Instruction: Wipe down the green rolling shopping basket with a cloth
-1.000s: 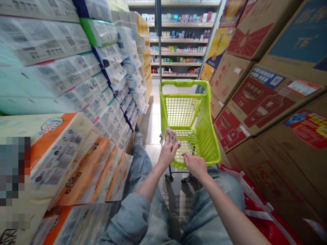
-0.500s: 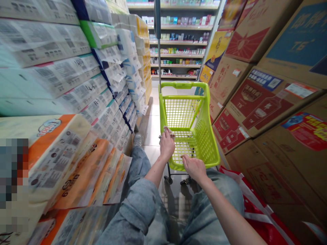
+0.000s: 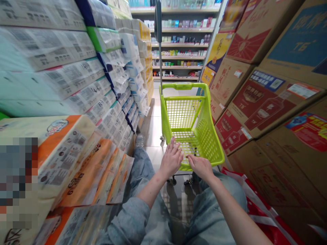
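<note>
Below the outspread left hand, green basket, rim in curled right hand

Stocked shelves, price-tagged cartons and a wheeled green basket show this is a shop.

I see a lime-green plastic cart at centre, with a square lattice on its far wall and floor. To the left, my view takes in white plastic-wrapped packs printed grey, and nearer, orange-and-cream plastic-wrapped bundles. To the right, brown cardboard cartons carry red and blue panels; near the wearer's mottled blue denim trousers, a shiny red bag shows white bands.
</note>
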Available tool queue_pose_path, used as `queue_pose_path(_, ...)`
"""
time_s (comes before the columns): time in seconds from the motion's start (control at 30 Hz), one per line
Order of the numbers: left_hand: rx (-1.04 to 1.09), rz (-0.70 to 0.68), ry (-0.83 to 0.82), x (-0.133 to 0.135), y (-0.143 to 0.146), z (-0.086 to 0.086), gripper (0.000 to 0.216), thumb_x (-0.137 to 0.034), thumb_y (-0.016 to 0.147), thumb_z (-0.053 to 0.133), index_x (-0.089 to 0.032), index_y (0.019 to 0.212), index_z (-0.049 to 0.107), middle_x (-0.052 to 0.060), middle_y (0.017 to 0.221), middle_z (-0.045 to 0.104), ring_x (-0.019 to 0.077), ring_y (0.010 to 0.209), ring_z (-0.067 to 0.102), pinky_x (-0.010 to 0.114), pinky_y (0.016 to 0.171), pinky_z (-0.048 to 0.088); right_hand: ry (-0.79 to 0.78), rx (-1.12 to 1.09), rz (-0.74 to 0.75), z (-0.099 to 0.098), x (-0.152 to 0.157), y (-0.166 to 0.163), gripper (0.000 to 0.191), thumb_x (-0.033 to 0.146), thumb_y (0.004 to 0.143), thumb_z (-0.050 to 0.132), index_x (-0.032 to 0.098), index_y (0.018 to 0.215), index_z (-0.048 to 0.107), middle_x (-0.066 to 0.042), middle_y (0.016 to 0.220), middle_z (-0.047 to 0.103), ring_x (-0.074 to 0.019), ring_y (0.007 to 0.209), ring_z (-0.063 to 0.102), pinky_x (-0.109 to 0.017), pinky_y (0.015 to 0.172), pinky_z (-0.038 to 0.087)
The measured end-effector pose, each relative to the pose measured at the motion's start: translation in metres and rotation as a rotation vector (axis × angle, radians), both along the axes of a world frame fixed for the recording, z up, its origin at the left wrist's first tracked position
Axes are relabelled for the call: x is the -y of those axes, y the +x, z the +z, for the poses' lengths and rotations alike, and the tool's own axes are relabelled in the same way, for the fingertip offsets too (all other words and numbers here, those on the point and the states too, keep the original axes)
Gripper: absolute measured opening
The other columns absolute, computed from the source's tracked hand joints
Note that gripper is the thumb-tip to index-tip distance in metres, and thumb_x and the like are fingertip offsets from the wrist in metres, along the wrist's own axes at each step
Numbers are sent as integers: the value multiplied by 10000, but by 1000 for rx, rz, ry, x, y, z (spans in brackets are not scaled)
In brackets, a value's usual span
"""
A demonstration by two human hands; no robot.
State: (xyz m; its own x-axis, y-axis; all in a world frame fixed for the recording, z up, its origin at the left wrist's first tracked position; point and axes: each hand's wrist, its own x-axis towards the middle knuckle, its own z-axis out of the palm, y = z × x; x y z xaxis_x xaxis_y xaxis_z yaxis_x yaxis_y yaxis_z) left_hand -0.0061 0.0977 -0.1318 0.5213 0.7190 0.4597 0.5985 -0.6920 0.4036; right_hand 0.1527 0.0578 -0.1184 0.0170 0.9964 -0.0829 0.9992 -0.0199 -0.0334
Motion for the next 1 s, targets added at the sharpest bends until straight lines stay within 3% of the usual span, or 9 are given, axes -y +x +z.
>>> queue_pose_path(0.17, -40, -65, 63, -34, -8, 13, 253, -252, 900, 394, -191, 894, 639, 77, 1089, 624, 229, 1365, 263, 498, 1142, 108, 43, -24, 55, -3, 1, 5, 391, 375, 955, 229, 304, 1092, 588, -5, 841, 715, -161, 763, 664, -234, 595, 342)
queue_pose_path(0.3, -7, -128, 67, -51, -7, 19, 250, -239, 875, 425, -202, 751, 638, 62, 881, 635, 221, 1240, 425, 480, 1143, 130, 53, -43, 96, -5, -1, 9, 374, 364, 955, 248, 298, 1090, 590, -2, 836, 717, -151, 757, 664, -230, 593, 336)
queue_pose_path(0.47, -120, -144, 163, -49, 1, 14, 333, -251, 904, 362, -206, 695, 618, 37, 735, 578, 183, 964, 524, 440, 1115, 239, 60, -51, 134, -6, -3, 19, 351, 348, 948, 280, 293, 1052, 610, 3, 832, 721, -147, 757, 665, -225, 584, 327)
queue_pose_path(0.63, -139, -133, 243, -43, 6, 5, 341, -251, 910, 365, -188, 670, 598, 16, 687, 541, 165, 827, 502, 418, 1059, 326, 86, -39, 156, -7, 0, 24, 334, 334, 936, 305, 300, 1007, 629, 7, 801, 723, -149, 726, 665, -228, 556, 297)
queue_pose_path(1.0, -220, -148, 301, -23, -3, 5, 324, -289, 913, 362, -187, 685, 568, 11, 721, 546, 157, 828, 499, 395, 1052, 314, 79, -48, 142, -7, 6, 27, 322, 330, 904, 342, 308, 956, 659, 9, 769, 719, -153, 723, 657, -237, 550, 270)
